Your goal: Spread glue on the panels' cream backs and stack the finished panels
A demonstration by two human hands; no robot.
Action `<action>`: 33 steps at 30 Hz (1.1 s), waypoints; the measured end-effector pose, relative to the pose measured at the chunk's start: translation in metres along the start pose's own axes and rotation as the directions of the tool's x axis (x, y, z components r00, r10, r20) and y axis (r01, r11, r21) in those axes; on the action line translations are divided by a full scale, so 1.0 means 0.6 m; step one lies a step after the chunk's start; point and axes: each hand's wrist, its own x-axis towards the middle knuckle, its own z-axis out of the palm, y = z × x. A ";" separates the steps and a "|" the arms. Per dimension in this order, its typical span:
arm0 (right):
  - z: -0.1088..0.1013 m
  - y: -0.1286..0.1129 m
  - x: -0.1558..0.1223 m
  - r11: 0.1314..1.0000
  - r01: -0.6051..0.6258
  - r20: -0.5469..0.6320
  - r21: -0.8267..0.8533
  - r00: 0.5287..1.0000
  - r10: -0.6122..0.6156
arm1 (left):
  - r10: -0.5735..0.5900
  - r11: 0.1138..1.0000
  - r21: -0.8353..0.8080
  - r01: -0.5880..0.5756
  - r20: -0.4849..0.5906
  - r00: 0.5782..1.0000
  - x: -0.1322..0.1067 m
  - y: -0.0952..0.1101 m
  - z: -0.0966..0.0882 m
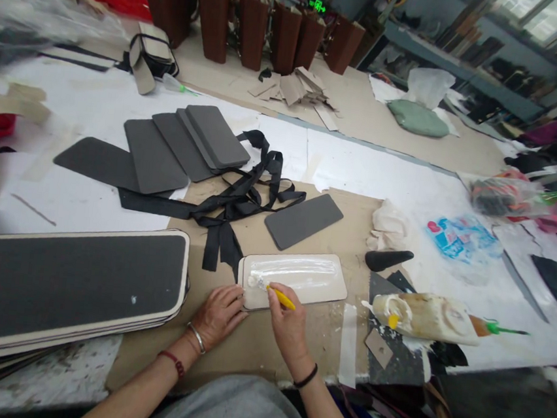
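Observation:
A cream rounded panel (301, 278) lies on brown card before me, a shiny wet white coat across its top. It seems to rest on another panel edged in dark. My left hand (222, 310) has its fingers bent at the panel's lower left corner, gripping the edge. In my right hand (289, 331) is a small brush with a yellow handle (284, 297), held in a pinch. Its white-smeared tip touches the panel near the left end. A dark grey panel (303, 222) lies just beyond, with tangled black strips (232, 208) to its left.
Long dark boards with cream borders (74, 288) are stacked at left. Several grey panels (155, 158) fan out behind. A glue-smeared plastic bottle (426, 317) lies at right, near a black curved piece (388, 260) and crumpled cloth (388, 226). Brown bags (251, 32) stand at the back.

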 end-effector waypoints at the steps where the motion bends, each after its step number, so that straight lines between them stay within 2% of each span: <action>1: -0.014 0.017 0.004 0.999 -0.003 -0.037 -0.048 0.999 0.001 | 0.004 1.000 0.006 -0.004 -0.010 1.000 0.000 0.000 0.000; 5: -0.120 0.104 0.024 0.946 -0.083 -0.257 -0.313 0.966 0.000 | 0.016 1.000 0.019 -0.016 -0.027 1.000 0.001 0.000 0.001; 8: -0.192 0.144 0.033 0.881 -0.176 -0.356 -0.440 0.935 0.008 | 0.022 0.999 0.030 -0.021 -0.033 0.999 0.003 0.000 0.000; 10: -0.215 0.150 0.032 0.859 -0.171 -0.366 -0.483 0.930 -0.020 | 0.022 0.999 0.034 -0.021 -0.040 0.999 0.003 0.000 0.000; 12: -0.220 0.144 0.026 0.843 -0.103 -0.328 -0.528 0.940 -0.090 | 0.026 0.999 0.030 -0.025 -0.046 0.999 0.003 0.000 0.000; 15: -0.206 0.129 0.008 0.807 0.047 -0.215 -0.589 0.953 -0.212 | 0.035 0.999 0.020 -0.034 -0.051 0.998 0.002 -0.001 0.000; 17: -0.184 0.117 -0.004 0.796 0.125 -0.137 -0.593 0.958 -0.252 | 0.040 0.999 0.018 -0.039 -0.051 0.998 0.001 -0.002 0.000; 22: -0.087 0.055 -0.038 0.888 0.185 -0.053 -0.420 0.972 -0.228 | 0.057 0.998 0.023 -0.056 -0.051 0.997 -0.001 -0.006 0.003; 24: -0.047 0.025 -0.051 0.940 0.173 -0.028 -0.296 0.981 -0.190 | 0.053 0.998 0.023 -0.051 -0.048 0.997 -0.001 -0.007 0.003; 26: -0.021 0.002 -0.062 0.975 0.142 -0.004 -0.172 0.989 -0.144 | 0.037 0.999 0.023 -0.036 -0.037 0.999 -0.001 -0.007 0.004; 28: -0.015 -0.011 -0.067 0.993 0.079 -0.005 -0.086 0.997 -0.079 | 0.021 1.000 0.023 -0.020 -0.031 0.999 -0.001 -0.006 0.004; 33: -0.027 -0.015 -0.058 0.994 -0.108 -0.080 0.019 0.991 0.109 | -0.001 1.000 -0.007 0.001 -0.028 1.000 0.000 -0.003 0.003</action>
